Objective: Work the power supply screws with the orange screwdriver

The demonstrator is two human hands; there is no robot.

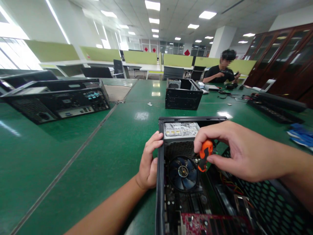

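Note:
An opened black computer case [160, 169] lies in front of me on the green table. My left hand [149, 161] grips its left edge, the fingers curled over the frame. In my right hand [234, 153] is a screwdriver with an orange and black handle [205, 156], pinched between thumb and fingers above the inside of the case. Its tip is hidden. Just left of the screwdriver sits a round CPU fan [183, 173]. A power supply [181, 130] with a worn label fills the far left corner. Nearest me is a red circuit card [207, 225].
Another computer case [183, 94] stands further back, and a third [61, 101] lies at the left. Across the table on the right, a person [221, 70] handles something small. Black panels [271, 104], cables and blue gloves [302, 133] lie at the right.

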